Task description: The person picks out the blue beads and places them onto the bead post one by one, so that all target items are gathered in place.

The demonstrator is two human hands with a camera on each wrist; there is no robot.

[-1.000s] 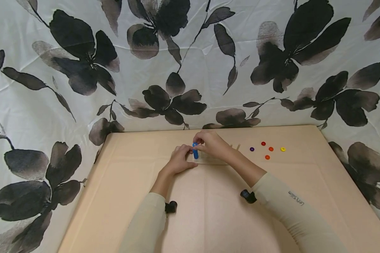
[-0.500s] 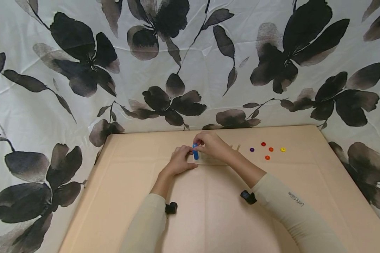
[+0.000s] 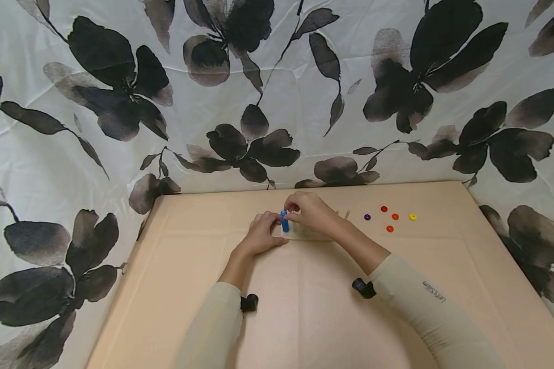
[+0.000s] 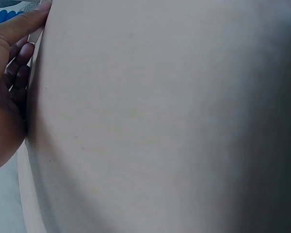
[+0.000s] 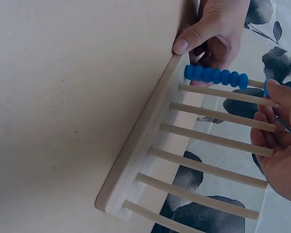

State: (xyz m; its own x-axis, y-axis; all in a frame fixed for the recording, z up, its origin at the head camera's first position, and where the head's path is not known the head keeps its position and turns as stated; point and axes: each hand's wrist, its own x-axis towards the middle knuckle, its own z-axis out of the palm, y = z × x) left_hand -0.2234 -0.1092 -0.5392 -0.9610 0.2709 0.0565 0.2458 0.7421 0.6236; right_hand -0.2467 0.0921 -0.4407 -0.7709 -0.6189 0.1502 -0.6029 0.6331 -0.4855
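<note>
A pale wooden stand (image 5: pixel 140 136) with a row of upright pegs fills the middle of the right wrist view. Several blue beads (image 5: pixel 216 76) are stacked on its end peg, down at the base. My left hand (image 3: pixel 260 233) grips that end of the base, thumb on the front edge and fingers behind. At the top of the same peg, my right hand (image 3: pixel 311 211) pinches another blue bead (image 5: pixel 266 87), mostly hidden by the fingers. Bare peg shows between this bead and the stack. The other pegs (image 5: pixel 211 169) in the right wrist view carry no beads.
To the right of the stand lie loose beads on the table (image 3: pixel 300 297): a purple bead (image 3: pixel 367 217), a yellow bead (image 3: pixel 413 217) and several red and orange beads (image 3: pixel 395 217). A floral cloth (image 3: pixel 304 92) hangs behind the table's far edge.
</note>
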